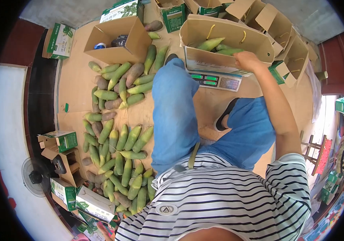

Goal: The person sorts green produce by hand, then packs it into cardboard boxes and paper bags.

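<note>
My right hand (246,61) is at the near wall of an open cardboard box (206,60), its fingers curled over the rim. Several green radishes (211,43) lie inside that box. Under it is a digital scale (216,81) with green lit displays; the box hides most of its platform. At the lower left edge, a small skin-coloured shape (105,231) shows beside my striped sleeve. It may be my left hand, but its fingers cannot be made out.
Many green radishes (119,76) and brownish-purple roots (135,74) cover the floor left of my legs. A carton (137,44) holding small items stands ahead. More open cartons (274,24) line the back right. A fan (35,176) stands left, a wooden stool (318,152) right.
</note>
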The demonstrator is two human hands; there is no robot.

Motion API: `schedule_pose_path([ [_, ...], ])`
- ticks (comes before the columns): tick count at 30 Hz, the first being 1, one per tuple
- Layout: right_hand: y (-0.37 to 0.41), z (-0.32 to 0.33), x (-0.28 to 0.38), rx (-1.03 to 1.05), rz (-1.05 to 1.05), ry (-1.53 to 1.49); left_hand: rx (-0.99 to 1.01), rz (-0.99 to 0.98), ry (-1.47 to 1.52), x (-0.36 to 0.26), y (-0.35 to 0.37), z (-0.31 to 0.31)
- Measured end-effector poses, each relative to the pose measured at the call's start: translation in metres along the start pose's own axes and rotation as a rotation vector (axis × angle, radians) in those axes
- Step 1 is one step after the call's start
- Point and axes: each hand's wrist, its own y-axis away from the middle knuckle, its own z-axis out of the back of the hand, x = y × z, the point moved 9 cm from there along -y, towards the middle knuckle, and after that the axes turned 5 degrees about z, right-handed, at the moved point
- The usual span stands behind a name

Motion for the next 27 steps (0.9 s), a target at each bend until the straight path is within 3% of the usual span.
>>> schedule_pose_path([
  [2, -0.002, -0.005, -0.003, -0.001, 0.005, 0.01, 0.087, 0.104, 0.123, 0.105, 0.018, -0.04],
  [4, -0.003, -0.008, -0.006, -0.013, 0.01, 0.023, 0.136, 0.173, 0.308, 0.156, 0.037, -0.059],
  [8, -0.006, -0.013, -0.01, 0.014, -0.029, 0.0, 0.086, 0.104, 0.771, 0.172, 0.017, -0.032],
  [9, -0.006, -0.015, -0.01, 0.024, -0.028, 0.004, 0.027, 0.097, 0.735, 0.165, 0.005, -0.007],
  [11, -0.006, -0.016, -0.009, 0.035, -0.026, 0.006, -0.162, 0.042, 0.536, 0.083, -0.009, 0.075],
  [13, -0.006, -0.013, -0.008, 0.034, -0.025, 0.006, -0.458, -0.32, 0.645, -0.047, 0.004, 0.154],
  [14, -0.006, -0.013, -0.01, 0.018, -0.033, 0.003, -0.527, -0.398, 0.565, -0.078, 0.0, 0.184],
  [15, -0.007, -0.016, -0.011, 0.004, -0.04, 0.0, -0.617, -0.604, 0.541, -0.113, 0.0, 0.209],
  [17, -0.005, -0.015, -0.012, -0.016, -0.05, -0.011, -0.711, -0.728, 0.676, -0.194, 0.012, 0.237],
  [19, -0.003, -0.011, -0.009, -0.026, -0.052, -0.025, -0.698, -0.936, 0.838, -0.27, 0.019, 0.248],
  [21, -0.003, -0.01, -0.008, -0.009, -0.055, -0.023, -0.563, -0.977, 0.997, -0.319, -0.004, 0.24],
  [23, -0.002, -0.007, -0.005, 0.005, -0.052, -0.015, -0.403, -0.952, 0.941, -0.377, -0.015, 0.219],
  [24, 0.0, -0.005, -0.003, 0.01, -0.051, -0.011, -0.29, -0.959, 0.932, -0.393, -0.025, 0.208],
  [27, 0.0, -0.005, -0.006, -0.019, -0.043, -0.037, -0.402, -0.844, 0.753, -0.359, -0.064, 0.193],
])
